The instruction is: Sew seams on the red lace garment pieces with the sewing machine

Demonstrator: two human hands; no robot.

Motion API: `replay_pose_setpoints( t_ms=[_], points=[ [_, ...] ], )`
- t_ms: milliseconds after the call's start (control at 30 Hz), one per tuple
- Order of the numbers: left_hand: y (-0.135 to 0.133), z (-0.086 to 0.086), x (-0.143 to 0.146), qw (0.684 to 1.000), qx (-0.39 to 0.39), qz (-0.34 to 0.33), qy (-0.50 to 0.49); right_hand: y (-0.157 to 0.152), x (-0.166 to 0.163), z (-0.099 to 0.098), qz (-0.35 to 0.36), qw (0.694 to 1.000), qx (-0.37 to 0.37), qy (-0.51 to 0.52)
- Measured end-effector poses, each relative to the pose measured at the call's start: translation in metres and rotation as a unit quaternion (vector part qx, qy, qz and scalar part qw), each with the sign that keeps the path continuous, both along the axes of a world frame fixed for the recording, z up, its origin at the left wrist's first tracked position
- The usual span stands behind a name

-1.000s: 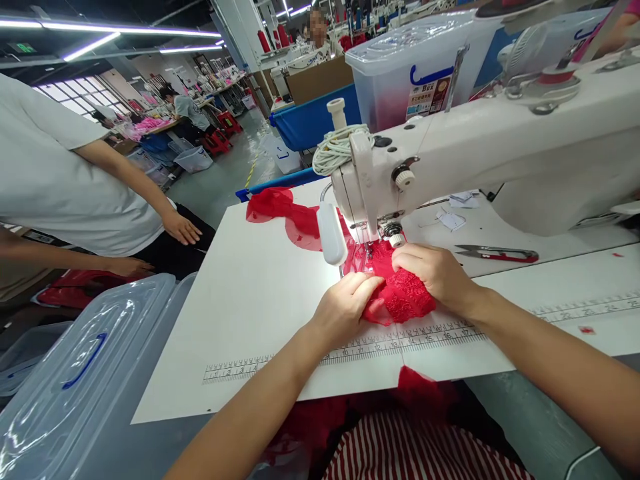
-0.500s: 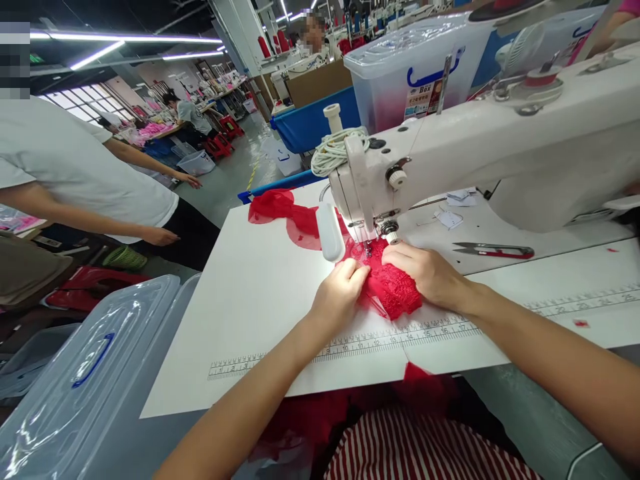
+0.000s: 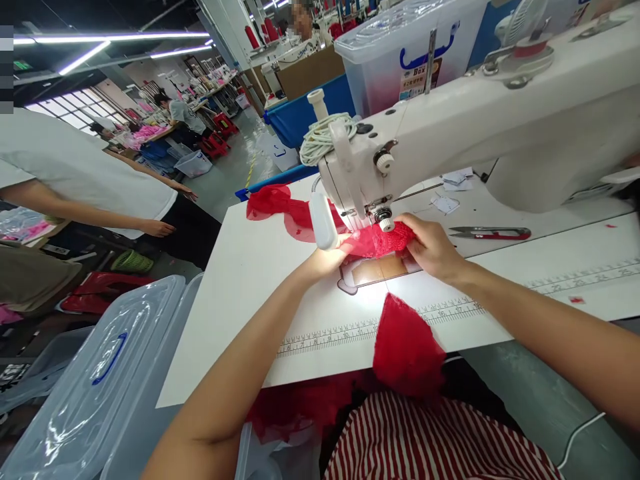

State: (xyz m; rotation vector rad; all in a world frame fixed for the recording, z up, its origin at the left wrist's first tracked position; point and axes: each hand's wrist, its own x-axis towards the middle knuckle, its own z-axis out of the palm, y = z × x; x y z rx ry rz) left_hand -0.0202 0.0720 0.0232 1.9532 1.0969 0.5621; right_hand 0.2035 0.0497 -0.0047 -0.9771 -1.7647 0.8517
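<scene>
Red lace fabric [image 3: 376,241] is stretched between my two hands under the head of a white sewing machine [image 3: 350,187]. My left hand [image 3: 327,259] pinches its left end beside the white guard. The fabric's right end is gripped by my right hand [image 3: 433,248], thumb and fingers closed on it. The presser foot and needle are hidden behind the cloth. More sheer red fabric [image 3: 300,220] trails on the table behind the machine head. Another red piece [image 3: 404,340] hangs over the table's front edge by my lap.
Red-handled thread snips [image 3: 490,233] and paper scraps [image 3: 445,203] lie right of the needle area. A printed ruler [image 3: 345,335] runs along the table front. Lidded plastic bins [image 3: 125,347] stand at left. A person in a white shirt [image 3: 85,173] stands beyond them.
Both hands have lifted and pushed the lace away from me, uncovering the plate in front of the needle. The red piece at the front edge now reaches further onto the table.
</scene>
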Motion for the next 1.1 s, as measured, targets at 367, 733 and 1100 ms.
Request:
replay_pose_setpoints(
  t_ms=[367, 733, 1100],
  points=[
    [0.0, 0.017, 0.002, 0.993, 0.064, -0.067, 0.071, 0.002, -0.004, 0.006, -0.121, 0.991, 0.012, 0.052],
    [-0.005, -0.002, 0.012, 0.986, 0.139, 0.038, 0.087, 0.001, -0.003, 0.007, -0.124, 0.99, 0.049, 0.045],
    [-0.015, -0.022, 0.009, 0.913, 0.363, 0.04, 0.181, 0.0, 0.002, 0.008, -0.071, 0.992, 0.107, -0.006]
  ],
)
